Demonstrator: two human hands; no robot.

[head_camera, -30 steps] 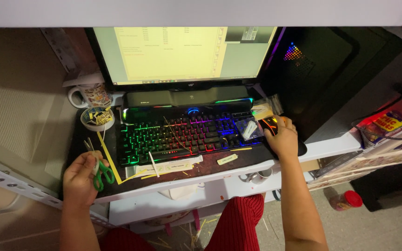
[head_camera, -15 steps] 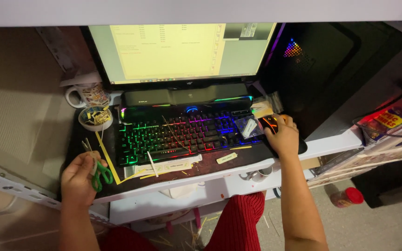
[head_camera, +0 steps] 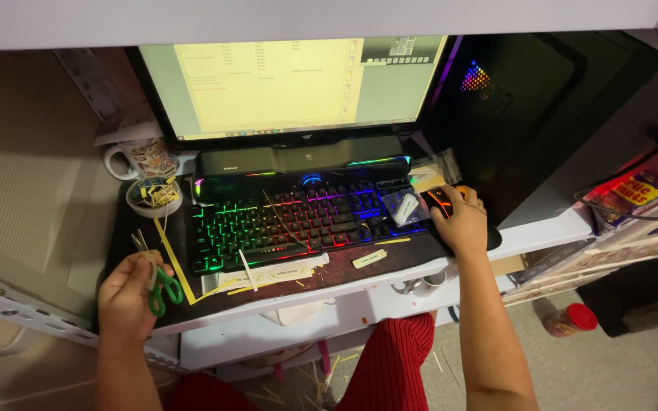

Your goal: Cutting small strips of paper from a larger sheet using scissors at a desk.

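A person's left hand (head_camera: 127, 293) grips green-handled scissors (head_camera: 158, 283) at the desk's 8 o'clock corner, blades pointing toward 11 o'clock. The right hand (head_camera: 462, 224) closes over a black mouse (head_camera: 437, 201) at 3 o'clock of the rainbow-lit keyboard (head_camera: 298, 224). A monitor (head_camera: 298, 84) glows at 12 o'clock; a mug (head_camera: 142, 160) and tape roll (head_camera: 154, 196) sit at 10 o'clock. Paper strips (head_camera: 268, 274) lie below the keys.

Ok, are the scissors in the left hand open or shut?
Shut, as far as shows: the scissors in the left hand have their blades together, pointing up from the green handles.
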